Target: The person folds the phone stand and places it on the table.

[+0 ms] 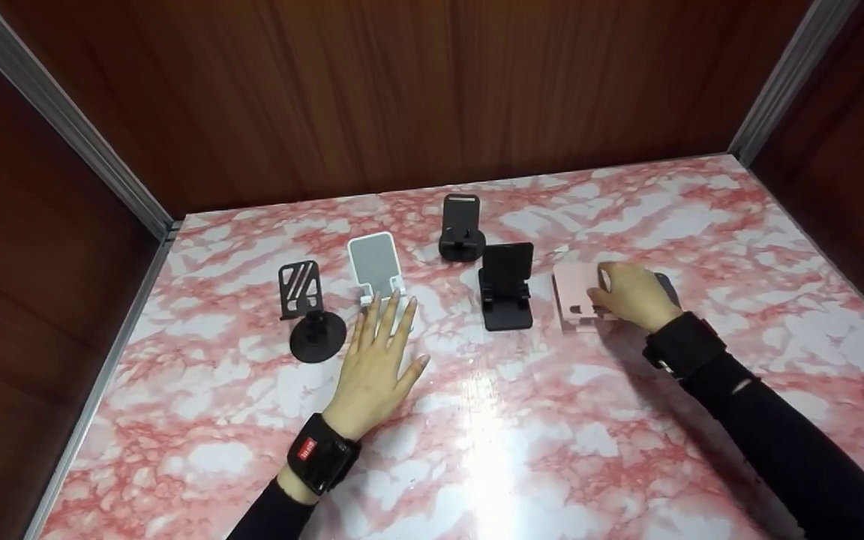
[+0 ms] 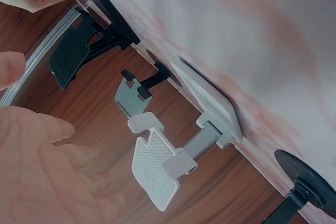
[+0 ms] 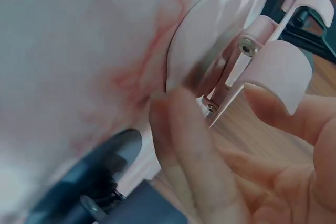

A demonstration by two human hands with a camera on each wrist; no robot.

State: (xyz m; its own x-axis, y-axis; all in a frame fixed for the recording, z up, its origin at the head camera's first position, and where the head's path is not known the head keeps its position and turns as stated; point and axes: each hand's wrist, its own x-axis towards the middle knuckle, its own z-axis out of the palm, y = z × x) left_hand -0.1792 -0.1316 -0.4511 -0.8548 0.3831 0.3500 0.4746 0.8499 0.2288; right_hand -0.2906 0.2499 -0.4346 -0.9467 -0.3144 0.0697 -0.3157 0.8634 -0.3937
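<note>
A pink phone stand (image 1: pixel 571 285) stands at the right of the row. My right hand (image 1: pixel 636 294) grips its right edge with curled fingers. In the right wrist view the thumb lies at the curved lip of the pink phone stand (image 3: pixel 278 69), while the fingers reach down beside its base. A white phone stand with a grey pad (image 1: pixel 373 259) is left of centre. Over its front lies my left hand (image 1: pixel 376 367), palm down with straight, spread fingers that hide part of the base. The left wrist view shows the white stand (image 2: pixel 155 171) beyond the fingers.
A black slotted phone stand (image 1: pixel 301 289) on a round base is at the left. Two more black stands (image 1: pixel 507 266) (image 1: pixel 462 217) occupy the middle. A dark stand (image 1: pixel 666 285) is partly hidden behind my right hand. Wooden panels (image 1: pixel 432 90) enclose the marbled table (image 1: pixel 552 450).
</note>
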